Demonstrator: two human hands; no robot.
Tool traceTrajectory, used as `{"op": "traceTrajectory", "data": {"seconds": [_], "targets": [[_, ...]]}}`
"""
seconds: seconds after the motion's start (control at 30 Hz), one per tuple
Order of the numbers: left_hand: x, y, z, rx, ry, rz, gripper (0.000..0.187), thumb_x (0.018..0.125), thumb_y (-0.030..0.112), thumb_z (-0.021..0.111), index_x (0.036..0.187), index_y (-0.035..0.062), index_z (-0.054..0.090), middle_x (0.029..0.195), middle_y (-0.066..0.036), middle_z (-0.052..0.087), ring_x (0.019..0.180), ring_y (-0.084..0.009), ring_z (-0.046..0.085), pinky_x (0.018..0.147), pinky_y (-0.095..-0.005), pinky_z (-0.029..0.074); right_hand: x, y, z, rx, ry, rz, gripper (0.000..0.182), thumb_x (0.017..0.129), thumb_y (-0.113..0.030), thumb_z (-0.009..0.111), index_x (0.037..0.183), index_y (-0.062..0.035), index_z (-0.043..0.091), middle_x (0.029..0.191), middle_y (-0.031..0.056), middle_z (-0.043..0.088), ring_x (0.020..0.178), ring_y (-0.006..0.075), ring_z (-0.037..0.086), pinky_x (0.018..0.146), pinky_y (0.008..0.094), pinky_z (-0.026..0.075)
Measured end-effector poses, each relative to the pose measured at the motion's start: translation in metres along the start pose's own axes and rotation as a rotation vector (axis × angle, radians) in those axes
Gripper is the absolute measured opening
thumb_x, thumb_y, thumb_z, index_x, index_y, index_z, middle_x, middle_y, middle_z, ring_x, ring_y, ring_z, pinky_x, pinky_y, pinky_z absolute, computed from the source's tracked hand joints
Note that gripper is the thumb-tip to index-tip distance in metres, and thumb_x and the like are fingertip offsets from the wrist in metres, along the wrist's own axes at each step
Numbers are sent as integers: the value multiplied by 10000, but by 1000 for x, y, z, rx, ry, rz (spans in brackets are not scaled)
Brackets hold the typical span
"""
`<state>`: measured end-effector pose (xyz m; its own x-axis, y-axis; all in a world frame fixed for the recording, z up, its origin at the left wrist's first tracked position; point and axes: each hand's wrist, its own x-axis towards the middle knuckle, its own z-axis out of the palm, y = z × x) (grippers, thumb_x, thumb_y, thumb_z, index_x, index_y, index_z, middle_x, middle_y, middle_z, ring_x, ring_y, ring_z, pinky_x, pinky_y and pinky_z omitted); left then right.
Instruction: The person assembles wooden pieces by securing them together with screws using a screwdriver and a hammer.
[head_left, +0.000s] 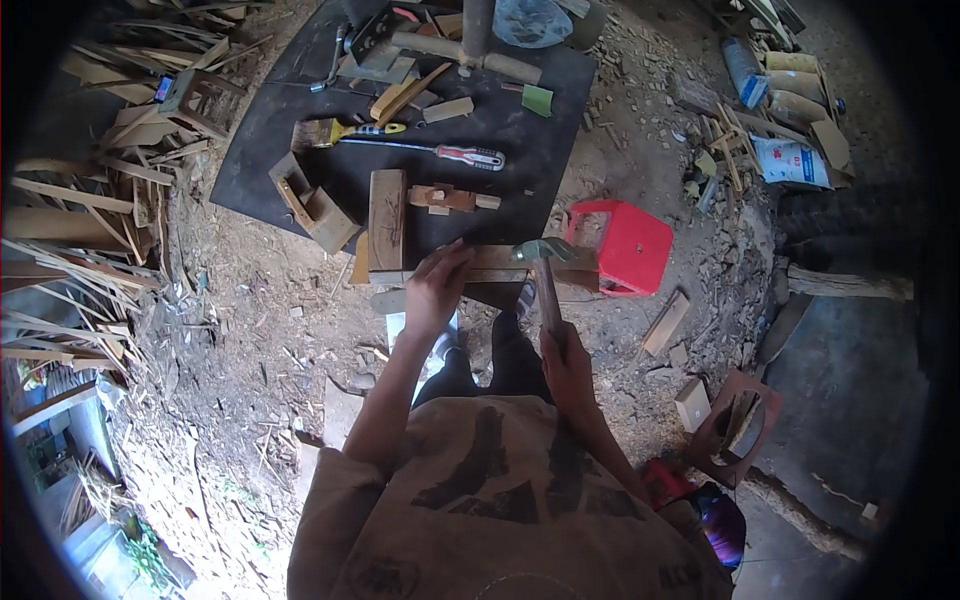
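My right hand (567, 365) is wrapped round the wooden handle of a claw hammer (541, 252). The hammer's metal head overlaps the right part of a wooden board (488, 262) at the table's near edge. Over the board's left end, my left hand (437, 285) has its fingers bent and close together, gripping the wood there; the fingertips partly hide the contact. Left of those fingers, a thick wooden block (387, 220) meets the board at a corner. Just beyond lies a small pieced wooden part (443, 198).
On the dark tabletop (270, 135) lie a screwdriver (470, 157), a paintbrush (318, 133), an angled wooden piece (325, 215) and wood offcuts. A red plastic stool (637, 245) stands to the right. Scrap wood (90, 200) is piled at the left.
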<state>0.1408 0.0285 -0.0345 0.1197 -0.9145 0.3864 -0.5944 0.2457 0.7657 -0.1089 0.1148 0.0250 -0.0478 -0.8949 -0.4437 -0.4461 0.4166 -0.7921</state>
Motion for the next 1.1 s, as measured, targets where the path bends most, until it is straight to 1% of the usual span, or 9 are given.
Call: {"op": "traceTrajectory", "data": {"seconds": [0.07, 0.17, 0.37, 0.47, 0.57, 0.67, 0.77, 0.97, 1.1], "targets": [[0, 2, 1, 3, 0, -10, 181, 919, 50, 804, 1100, 49, 797, 1182, -167, 789, 1137, -313, 761, 976, -405, 612, 0, -1, -1, -1, -2, 0, 385, 1095, -403, 604, 1198, -32, 615, 753, 109, 671, 667, 230, 684, 610, 396, 506], [-1, 1, 4, -1, 4, -31, 178, 914, 45, 807, 1092, 44, 796, 1195, -172, 786, 1140, -312, 761, 979, -410, 611, -2, -7, -1, 9, -8, 22, 387, 1096, -401, 603, 1206, -30, 615, 755, 121, 672, 677, 249, 689, 622, 408, 510], [2, 6, 3, 62, 21, 68, 235, 888, 11, 796, 1117, 59, 779, 1151, -163, 781, 1031, -330, 761, 920, -408, 621, -2, 0, -2, -25, 6, -12, 414, 1094, -404, 604, 1258, -24, 605, 769, 148, 682, 695, 292, 703, 636, 427, 510], [4, 6, 4, 97, -10, 133, 225, 889, 5, 807, 1104, 64, 778, 1157, -145, 790, 1059, -310, 767, 917, -396, 624, -3, -4, -2, -37, 6, 0, 442, 1093, -412, 601, 1278, -10, 594, 791, 174, 693, 711, 321, 712, 650, 439, 511], [3, 6, 6, 90, -27, 133, 252, 891, 1, 811, 1124, 46, 724, 1133, -128, 795, 1017, -286, 777, 880, -373, 631, -5, -15, -2, -24, 20, -8, 278, 1096, -305, 621, 1128, -30, 597, 720, 43, 613, 620, 119, 585, 576, 328, 464], [-2, 3, 11, 29, -26, 33, 292, 900, 17, 820, 1144, 34, 661, 1084, -105, 803, 979, -255, 794, 826, -352, 638, -6, -22, -1, -76, 27, -54, 286, 1095, -298, 620, 1166, -22, 597, 726, 61, 626, 627, 137, 596, 586, 344, 471], [-2, 4, 12, 34, -1, 17, 315, 912, 31, 820, 1164, 29, 631, 1038, -87, 807, 951, -231, 807, 787, -337, 640, -9, -33, 0, -102, 40, -156, 296, 1094, -282, 613, 1220, -15, 594, 743, 115, 647, 644, 207, 635, 611, 383, 489], [-4, 0, 13, -9, 9, 27, 324, 916, 31, 813, 1171, 34, 613, 1055, -95, 804, 955, -233, 809, 781, -336, 641, -8, -45, 4, -180, -42, -231, 316, 1088, -259, 605, 1276, -6, 580, 856, 227, 685, 741, 394, 695, 685, 452, 518], [-4, 0, 11, -13, 0, 22, 320, 913, 36, 811, 1157, 28, 604, 1075, -103, 798, 975, -255, 803, 787, -361, 644, -2, -33, 15, -247, -19, -247, 326, 1086, -266, 608, 1284, -8, 574, 912, 251, 701, 825, 442, 713, 716, 481, 531]]}}
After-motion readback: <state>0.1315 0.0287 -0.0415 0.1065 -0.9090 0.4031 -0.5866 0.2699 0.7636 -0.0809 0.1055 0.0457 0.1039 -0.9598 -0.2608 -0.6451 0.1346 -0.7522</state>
